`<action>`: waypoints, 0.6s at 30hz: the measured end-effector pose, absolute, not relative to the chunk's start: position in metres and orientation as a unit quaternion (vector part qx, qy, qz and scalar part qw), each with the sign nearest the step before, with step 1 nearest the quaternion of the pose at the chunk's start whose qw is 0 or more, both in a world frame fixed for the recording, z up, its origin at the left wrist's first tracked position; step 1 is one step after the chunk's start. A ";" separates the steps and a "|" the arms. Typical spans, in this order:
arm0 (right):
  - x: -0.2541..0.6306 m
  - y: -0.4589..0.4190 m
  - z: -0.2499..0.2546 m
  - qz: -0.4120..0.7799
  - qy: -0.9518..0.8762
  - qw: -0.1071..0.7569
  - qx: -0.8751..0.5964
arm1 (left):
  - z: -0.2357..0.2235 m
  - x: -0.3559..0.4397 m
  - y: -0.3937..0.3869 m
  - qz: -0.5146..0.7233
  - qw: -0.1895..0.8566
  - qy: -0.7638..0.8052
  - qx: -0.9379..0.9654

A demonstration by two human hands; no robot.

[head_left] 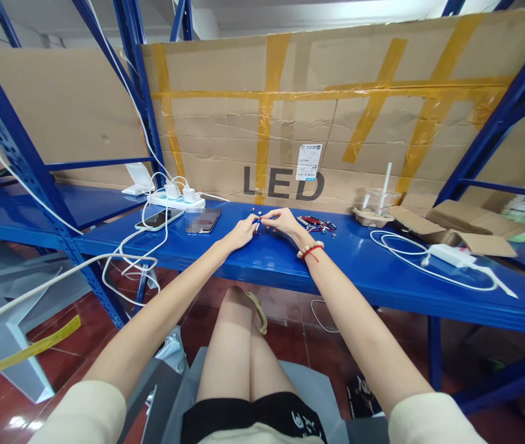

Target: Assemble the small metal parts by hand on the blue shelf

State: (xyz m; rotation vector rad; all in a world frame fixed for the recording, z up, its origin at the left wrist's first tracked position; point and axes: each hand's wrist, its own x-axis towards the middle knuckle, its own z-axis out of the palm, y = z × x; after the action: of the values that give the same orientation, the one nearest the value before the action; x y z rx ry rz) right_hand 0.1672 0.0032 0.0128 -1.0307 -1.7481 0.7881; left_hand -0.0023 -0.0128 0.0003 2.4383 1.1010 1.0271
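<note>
My left hand (245,232) rests low over the blue shelf top, fingers pinched together on a small piece too tiny to name. Close beside it, my right hand (282,220) bends down with thumb and fingertips pinched at the same spot; what they grip is hidden. A few tiny bits (253,210) lie just beyond the fingertips. To the right of my right hand is a loose pile of small red and silver metal-looking pieces (315,224). A beaded bracelet and red cord (311,248) circle my right wrist.
Left on the blue shelf (336,262) are two phones (163,220) (203,221) and a white power strip (176,201) with tangled cables. At right stand a clear cup with a straw (380,200), a white adapter (451,254) and an opened cardboard box (459,222). Large cardboard (225,135) backs the shelf.
</note>
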 end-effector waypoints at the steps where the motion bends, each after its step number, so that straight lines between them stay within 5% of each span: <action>1: 0.167 0.002 0.013 0.326 -0.707 0.460 -0.426 | 0.000 -0.002 -0.014 0.356 0.142 0.378 0.843; 18: 0.158 -0.022 0.031 0.408 -0.661 0.416 -0.472 | 0.008 -0.001 -0.023 0.412 0.063 0.392 0.820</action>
State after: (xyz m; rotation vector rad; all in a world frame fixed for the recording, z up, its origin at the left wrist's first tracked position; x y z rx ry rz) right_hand 0.1580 -0.0219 0.0312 -1.1850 -1.6610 1.0256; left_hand -0.0014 -0.0231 0.0078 2.4770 1.1837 1.2457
